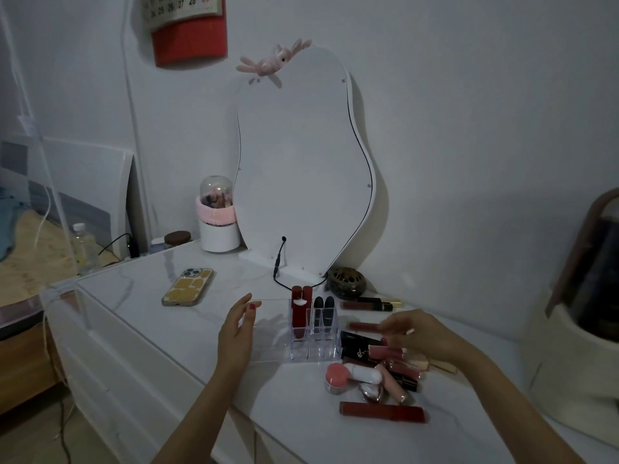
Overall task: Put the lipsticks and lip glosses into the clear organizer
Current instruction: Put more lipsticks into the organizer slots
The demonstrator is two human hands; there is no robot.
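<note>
My left hand, fingers straight, touches clear acrylic gridded organizer mid-frame; red lipstick tubes upright inside; my right hand blurred, grip unclear, above pink cylindrical gloss tube lying left-right

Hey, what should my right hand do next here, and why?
Probably pinch the pink lip gloss lying just under the fingertips of the right hand, then carry it to an empty front slot of the clear organizer, with the left hand at its edge.

Bare tabletop in front of your organizer, its front slots open from above, tall red tubes standing at its back, loose pile crowding your right, phone well left.
</note>
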